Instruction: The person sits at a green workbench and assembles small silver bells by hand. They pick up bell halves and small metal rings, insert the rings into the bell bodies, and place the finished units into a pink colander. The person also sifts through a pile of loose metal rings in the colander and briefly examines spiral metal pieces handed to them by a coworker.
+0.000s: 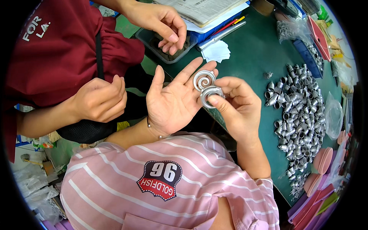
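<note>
My left hand (170, 101) is palm up with its fingers spread. A silvery spiral metal piece (204, 81) lies against its fingers. Between thumb and fingers, my right hand (241, 111) pinches a round silvery ring-shaped metal piece (209, 91). That ring sits just below the spiral, close against it; whether the two are joined I cannot tell. Across from me on the left, a person in a dark red top has one hand (103, 100) loosely curled beside my left hand. The person's other hand (168, 30) hovers over a clear plastic box (168, 60).
A large pile of grey metal fittings (301, 119) covers the right of the green table (245, 57). Behind them stands a blue bin (308, 57) beside a bag of small parts (293, 30). Papers (209, 13), pens (230, 27) and a white paper stack (216, 51) lie at the far side.
</note>
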A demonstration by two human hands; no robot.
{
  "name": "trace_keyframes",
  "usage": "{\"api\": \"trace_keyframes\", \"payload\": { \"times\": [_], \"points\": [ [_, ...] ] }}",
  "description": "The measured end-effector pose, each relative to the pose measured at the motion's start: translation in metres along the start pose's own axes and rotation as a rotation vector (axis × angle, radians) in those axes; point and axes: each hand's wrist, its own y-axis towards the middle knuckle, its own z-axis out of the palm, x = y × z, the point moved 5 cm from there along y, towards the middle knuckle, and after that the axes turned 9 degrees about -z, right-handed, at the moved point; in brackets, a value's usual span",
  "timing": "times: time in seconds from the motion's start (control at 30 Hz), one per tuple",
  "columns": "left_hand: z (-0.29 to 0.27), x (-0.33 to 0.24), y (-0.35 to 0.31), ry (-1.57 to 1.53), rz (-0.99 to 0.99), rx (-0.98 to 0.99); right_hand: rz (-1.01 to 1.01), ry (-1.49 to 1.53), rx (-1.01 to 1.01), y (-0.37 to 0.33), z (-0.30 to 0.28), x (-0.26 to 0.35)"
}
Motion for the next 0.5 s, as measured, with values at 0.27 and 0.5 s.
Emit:
{"api": "trace_keyframes", "payload": {
  "times": [0.27,0.5],
  "points": [
    [-0.003,-0.004,0.001,0.114,0.051,-0.021,-0.119,-0.278,0.169,0.001,0.001,0.015],
    [-0.001,-0.010,-0.001,0.061,0.067,-0.061,-0.426,-0.962,0.398,0.000,0.025,0.032]
  ]
}}
